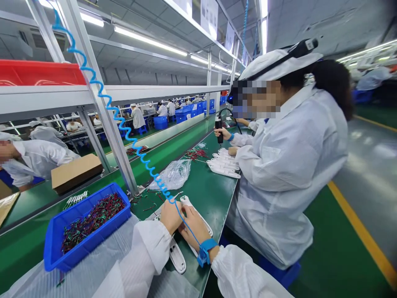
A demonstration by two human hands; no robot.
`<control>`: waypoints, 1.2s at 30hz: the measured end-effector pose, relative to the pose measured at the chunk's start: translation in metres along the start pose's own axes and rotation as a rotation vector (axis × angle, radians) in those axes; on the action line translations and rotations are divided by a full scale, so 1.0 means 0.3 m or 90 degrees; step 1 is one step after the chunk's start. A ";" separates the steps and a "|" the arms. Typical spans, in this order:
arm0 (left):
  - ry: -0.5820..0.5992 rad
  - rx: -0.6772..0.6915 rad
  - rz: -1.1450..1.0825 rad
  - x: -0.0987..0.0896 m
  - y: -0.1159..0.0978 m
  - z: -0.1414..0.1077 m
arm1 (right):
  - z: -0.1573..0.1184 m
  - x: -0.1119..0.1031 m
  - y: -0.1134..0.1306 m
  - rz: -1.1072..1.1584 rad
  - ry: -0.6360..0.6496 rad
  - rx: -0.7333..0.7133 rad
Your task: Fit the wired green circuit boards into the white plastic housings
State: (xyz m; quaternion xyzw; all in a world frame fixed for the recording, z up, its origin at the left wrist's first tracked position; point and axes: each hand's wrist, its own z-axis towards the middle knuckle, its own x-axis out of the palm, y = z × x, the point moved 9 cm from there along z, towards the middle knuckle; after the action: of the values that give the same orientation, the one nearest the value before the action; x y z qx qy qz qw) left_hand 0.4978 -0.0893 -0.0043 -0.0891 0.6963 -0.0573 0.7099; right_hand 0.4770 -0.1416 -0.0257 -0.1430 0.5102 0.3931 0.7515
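Observation:
My left hand (171, 217) and my right hand (195, 227) meet over the green bench, fingers curled together. Whatever they pinch is hidden behind the fingers and too small to make out. Long white plastic housings (178, 257) lie under and around them; another white housing (203, 215) shows just beyond my right hand. A blue wrist strap (204, 251) circles my right wrist, and a blue coiled cord (149, 166) runs down to it. Left of my hands, a blue bin (51, 252) holds a heap of small red, black and green wires (93, 219).
A clear plastic bag (173, 174) and loose wires lie ahead. At my right sits a co-worker (279, 161) holding a black electric screwdriver (218, 129) over white housings (223, 163). A metal post (108, 116) and cardboard box (76, 171) stand left.

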 end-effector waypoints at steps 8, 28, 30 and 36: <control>0.050 0.217 -0.010 -0.019 0.062 -0.227 | -0.011 0.001 -0.015 -0.007 0.064 -0.041; -0.025 0.407 0.031 0.150 -0.088 -0.119 | 0.053 0.101 -0.308 -0.032 0.068 -0.104; -0.048 0.397 0.048 0.143 -0.102 -0.075 | 0.076 0.107 -0.341 -0.043 0.054 -0.104; -0.079 0.372 0.082 0.035 -0.113 -0.096 | 0.146 0.099 -0.370 -0.037 -0.003 -0.165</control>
State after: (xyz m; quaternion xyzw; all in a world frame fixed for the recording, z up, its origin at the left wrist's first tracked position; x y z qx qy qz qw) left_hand 0.4707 -0.1258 -0.0081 0.1602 0.6097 -0.2044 0.7489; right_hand 0.5925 -0.1736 -0.0534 -0.2526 0.4491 0.4343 0.7388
